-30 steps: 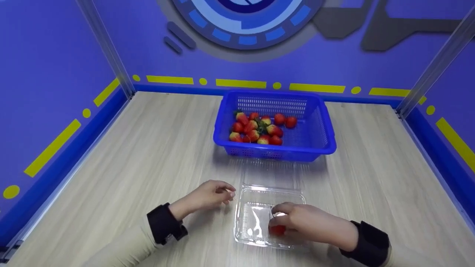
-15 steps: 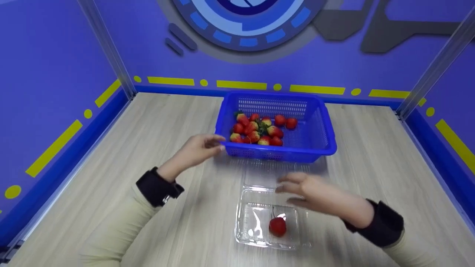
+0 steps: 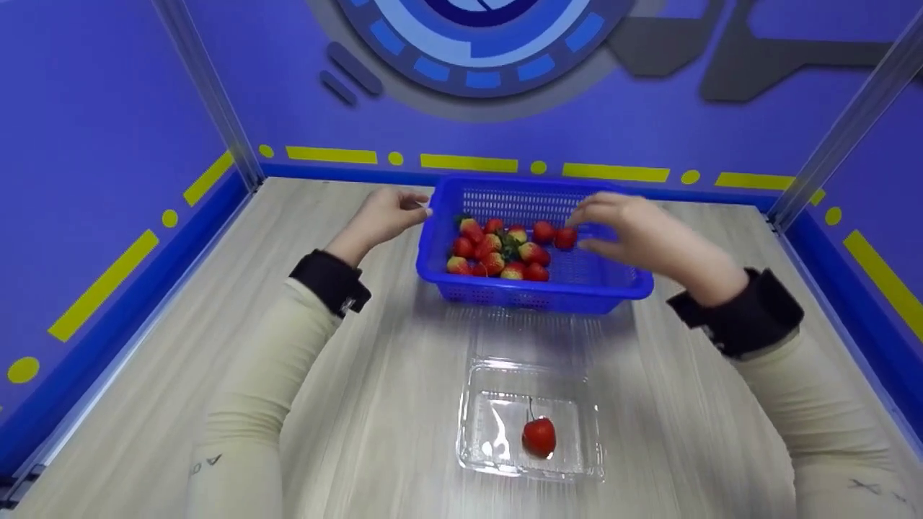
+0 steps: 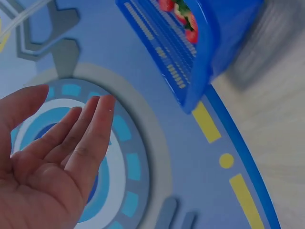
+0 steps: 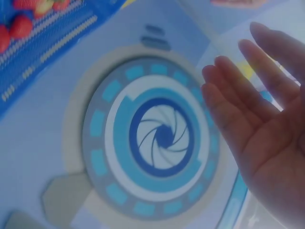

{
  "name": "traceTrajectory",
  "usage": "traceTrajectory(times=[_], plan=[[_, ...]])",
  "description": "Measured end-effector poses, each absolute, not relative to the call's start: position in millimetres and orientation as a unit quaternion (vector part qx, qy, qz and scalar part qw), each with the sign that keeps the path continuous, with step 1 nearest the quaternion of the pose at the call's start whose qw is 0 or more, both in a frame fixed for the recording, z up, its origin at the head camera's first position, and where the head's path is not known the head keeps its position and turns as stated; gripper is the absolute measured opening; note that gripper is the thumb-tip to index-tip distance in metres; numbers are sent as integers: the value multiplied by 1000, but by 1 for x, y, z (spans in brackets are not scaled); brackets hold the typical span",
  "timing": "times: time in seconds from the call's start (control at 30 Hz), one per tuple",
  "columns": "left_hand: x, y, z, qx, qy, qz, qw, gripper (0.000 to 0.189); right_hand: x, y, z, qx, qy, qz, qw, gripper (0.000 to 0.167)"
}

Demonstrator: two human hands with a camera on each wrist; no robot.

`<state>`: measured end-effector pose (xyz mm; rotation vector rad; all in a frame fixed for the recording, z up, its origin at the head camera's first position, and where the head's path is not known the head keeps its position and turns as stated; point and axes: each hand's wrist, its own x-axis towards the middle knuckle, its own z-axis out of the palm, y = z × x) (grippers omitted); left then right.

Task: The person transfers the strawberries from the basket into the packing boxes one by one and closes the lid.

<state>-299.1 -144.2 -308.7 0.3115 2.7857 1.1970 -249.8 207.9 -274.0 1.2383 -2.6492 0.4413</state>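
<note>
A blue perforated basket (image 3: 533,292) holds several strawberries (image 3: 490,245), heaped toward its left side. My left hand (image 3: 382,216) hovers beside the basket's left rim, fingers extended and nothing in them; the left wrist view shows the bare palm. Over the right part of the basket is my right hand (image 3: 627,227), fingers spread and close to two red fruits (image 3: 555,234) at the heap's right end, apart from them as far as I can see. Nearer to me, a clear plastic clamshell box (image 3: 490,468) lies with its lid folded back, one red fruit with a thin stem (image 3: 539,437) inside.
Blue printed panels (image 3: 461,133) close in the back and both sides. The wooden tabletop (image 3: 346,425) spans the space between them. The clamshell's transparent lid (image 3: 530,339) lies flat between the box and the basket.
My right hand has let go of the stemmed red fruit in the clamshell and moved up over the basket. My left hand has moved forward from beside the box to the basket's left side.
</note>
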Motion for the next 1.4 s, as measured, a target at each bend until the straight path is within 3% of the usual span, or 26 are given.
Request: traceTrajectory(times=[0.17,0.4,0.53,0.9,1.03,1.1,1.2,1.4], plan=[[-322,-142,-317,94,922,373,40,45,-272,206,-257,375,-912,147,74,26],[-340,-136,-334,26,913,400,69,46,-302,200,-248,328,-933,145,43,29],[-347,-135,-341,-7,919,391,52,46,-320,193,-249,316,-937,148,22,31],[-361,-130,-362,-39,945,321,48,41,-360,184,-276,285,-945,159,-5,35],[-363,-132,-365,-47,947,315,36,27,-370,184,-286,272,-947,168,-17,36],[-364,-132,-366,-49,945,321,34,33,-374,185,-291,265,-948,171,-27,36],[-365,-131,-366,-47,940,334,48,43,-380,188,-298,255,-951,173,-36,37],[-366,-125,-370,-62,920,378,83,30,-390,194,-315,241,-954,174,-47,36]])
